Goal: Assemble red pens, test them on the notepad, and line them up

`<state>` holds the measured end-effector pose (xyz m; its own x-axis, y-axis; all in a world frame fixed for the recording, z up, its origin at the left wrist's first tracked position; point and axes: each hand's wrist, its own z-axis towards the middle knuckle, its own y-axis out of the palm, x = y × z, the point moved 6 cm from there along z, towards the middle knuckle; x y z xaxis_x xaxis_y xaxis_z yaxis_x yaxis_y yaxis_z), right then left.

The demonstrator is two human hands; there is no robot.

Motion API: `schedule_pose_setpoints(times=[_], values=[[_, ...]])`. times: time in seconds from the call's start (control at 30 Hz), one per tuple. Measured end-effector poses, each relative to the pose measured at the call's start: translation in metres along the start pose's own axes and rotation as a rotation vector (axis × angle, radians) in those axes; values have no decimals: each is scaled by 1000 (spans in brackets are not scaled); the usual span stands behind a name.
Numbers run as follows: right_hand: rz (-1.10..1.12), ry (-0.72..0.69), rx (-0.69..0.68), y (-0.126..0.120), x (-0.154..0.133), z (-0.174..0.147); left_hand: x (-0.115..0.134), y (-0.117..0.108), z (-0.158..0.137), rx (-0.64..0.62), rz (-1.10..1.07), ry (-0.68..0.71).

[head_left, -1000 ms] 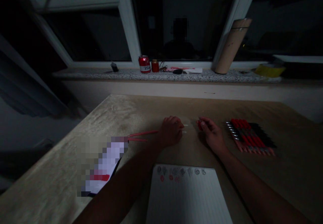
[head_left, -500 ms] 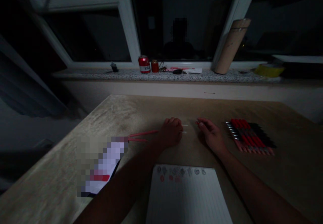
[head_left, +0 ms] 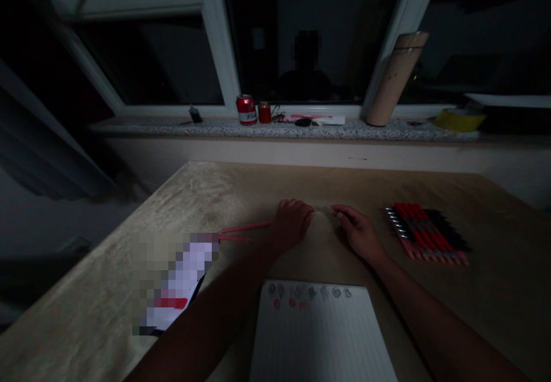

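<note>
My left hand (head_left: 291, 221) is closed, with a thin pale stick (head_left: 317, 213) poking out past its fingertips to the right. Facing it across a small gap, my right hand (head_left: 358, 230) pinches a small dark and reddish piece (head_left: 334, 214), too dim to name. Two slim pink-red sticks (head_left: 245, 226) lie on the table just left of my left hand. Below both hands rests a lined notepad (head_left: 318, 336) with dark and red scribbled marks along its top. Right of my right hand is a neat row of red and black pens (head_left: 424, 230).
A lit phone (head_left: 181, 284), partly blurred, lies at the left beside my forearm. The table (head_left: 224, 184) ends at a wall beneath a granite sill (head_left: 206, 128). On the sill stand a red can (head_left: 246, 110), a red jar (head_left: 264, 112), a tall tan cylinder (head_left: 396, 81) and yellow tape (head_left: 460, 120).
My hands have come slightly closer together. Two pale tips showed beyond my left hand before; now one is visible, in the gap between the fingertips.
</note>
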<state>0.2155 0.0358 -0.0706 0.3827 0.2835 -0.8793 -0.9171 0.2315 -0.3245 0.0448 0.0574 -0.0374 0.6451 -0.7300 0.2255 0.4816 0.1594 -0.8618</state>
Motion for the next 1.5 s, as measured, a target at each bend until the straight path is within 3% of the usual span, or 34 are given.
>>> schedule_pose_setpoints(times=[0.5, 1.5], values=[[-172, -162, -104, 8, -7, -2, -2, -1, -1, 14, -6, -13], [-269, -278, -164, 10, -21, -5, -1, 3, -3, -27, 21, 32]])
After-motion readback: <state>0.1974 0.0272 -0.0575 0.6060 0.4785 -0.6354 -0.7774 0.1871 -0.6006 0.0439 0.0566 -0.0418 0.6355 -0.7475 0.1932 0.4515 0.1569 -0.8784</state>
